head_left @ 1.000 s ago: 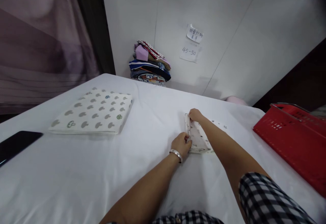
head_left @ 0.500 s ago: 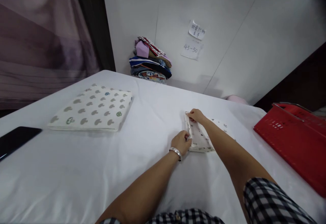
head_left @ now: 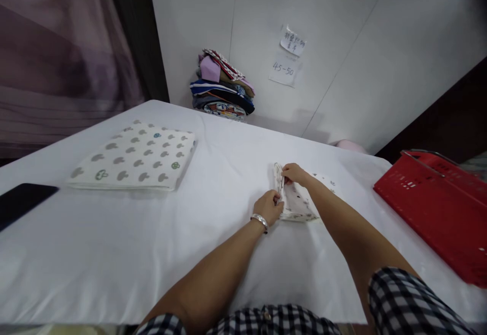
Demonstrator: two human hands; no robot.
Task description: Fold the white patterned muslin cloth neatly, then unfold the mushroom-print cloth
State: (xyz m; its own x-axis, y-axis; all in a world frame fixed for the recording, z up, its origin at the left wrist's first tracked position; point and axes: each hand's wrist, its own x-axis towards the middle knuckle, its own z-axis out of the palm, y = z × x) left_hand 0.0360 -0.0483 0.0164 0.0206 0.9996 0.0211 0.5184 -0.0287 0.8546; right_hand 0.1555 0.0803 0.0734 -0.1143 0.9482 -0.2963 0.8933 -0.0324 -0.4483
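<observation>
A small folded white cloth (head_left: 299, 205) with a dark scattered print lies on the white-covered table (head_left: 213, 233). My left hand (head_left: 268, 207), with a silver bangle at the wrist, pinches the near part of its left edge. At the far part of the same edge, my right hand (head_left: 294, 173) grips the fabric with closed fingers. That left edge stands slightly raised in a narrow fold between the two hands. My right forearm hides part of the cloth's right side. Over to the left lies a larger folded white cloth (head_left: 140, 157) printed with grey mushrooms, untouched.
A red plastic basket (head_left: 429, 213) stands at the table's right side. At the left edge lies a black flat device (head_left: 25, 200). Behind the table's far edge, a pile of folded clothes (head_left: 222, 89) rests against the wall, below and left of paper notes (head_left: 283, 71).
The cloth's left edge has been lifted and turned a little to the right, forming a narrow upright fold. My right hand has shifted slightly along with it. The whole view has tilted a bit.
</observation>
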